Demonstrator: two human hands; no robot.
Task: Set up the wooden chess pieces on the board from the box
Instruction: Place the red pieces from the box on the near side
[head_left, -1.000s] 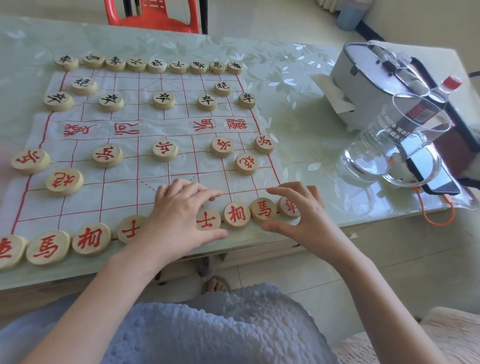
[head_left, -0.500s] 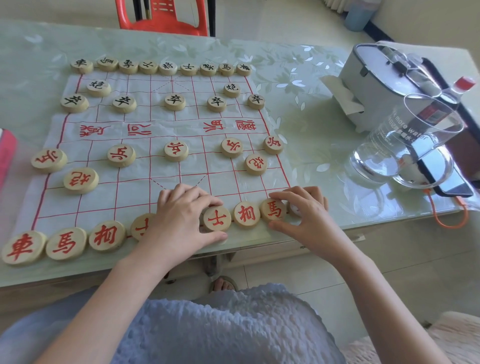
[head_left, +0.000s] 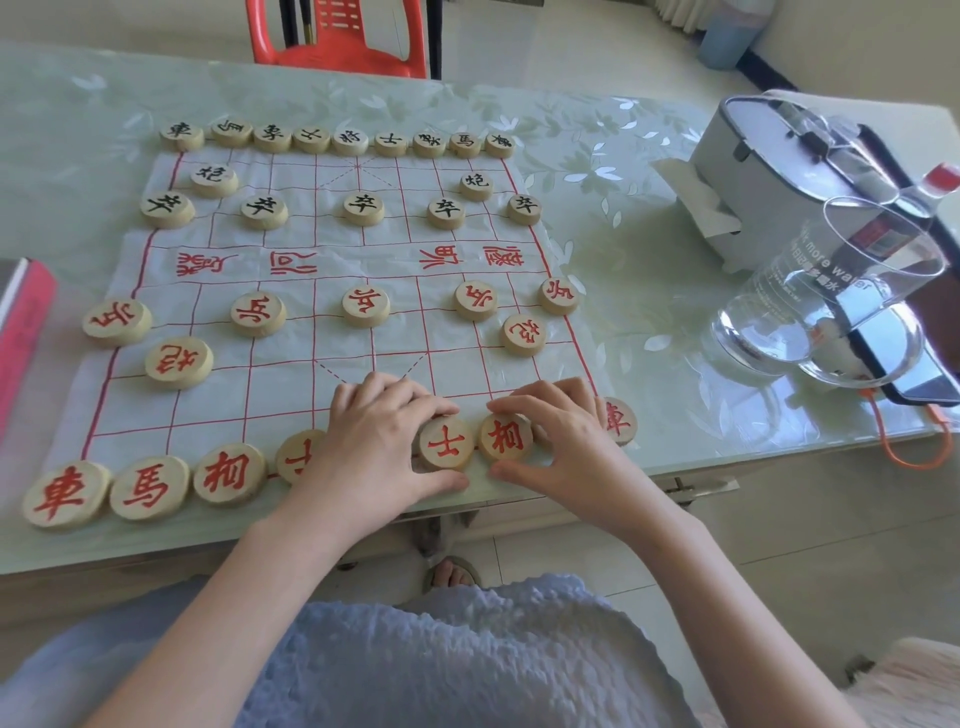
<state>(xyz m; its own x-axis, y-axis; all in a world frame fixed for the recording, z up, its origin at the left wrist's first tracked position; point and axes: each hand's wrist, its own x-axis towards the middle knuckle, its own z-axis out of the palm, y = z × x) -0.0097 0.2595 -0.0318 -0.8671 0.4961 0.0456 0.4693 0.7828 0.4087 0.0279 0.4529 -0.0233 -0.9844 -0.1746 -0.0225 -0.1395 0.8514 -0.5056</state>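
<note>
While both armies look almost fully laid out, the job seems close to done: the black pieces (head_left: 363, 209) fill the twelve o'clock side of the board (head_left: 291, 395), and the red soldiers (head_left: 365, 306) and red cannons (head_left: 179, 362) sit on their points nearer the person. What is left, as I judge it, is straightening the red back row (head_left: 148, 488) along the six o'clock edge. Seven discs show there, and the hands cover two more places, so I cannot tell what lies under them. The left hand (head_left: 379, 447) curls over the middle of that row, fingertips on the twelve o'clock rim of the advisor disc (head_left: 445, 444) and thumb at its six o'clock rim, in a light pinch. At its three o'clock, the right hand (head_left: 566, 441) closes likewise on the elephant disc (head_left: 506, 439), index finger above and thumb below. A pink box (head_left: 23, 327) lies at nine o'clock, off the cloth.
</note>
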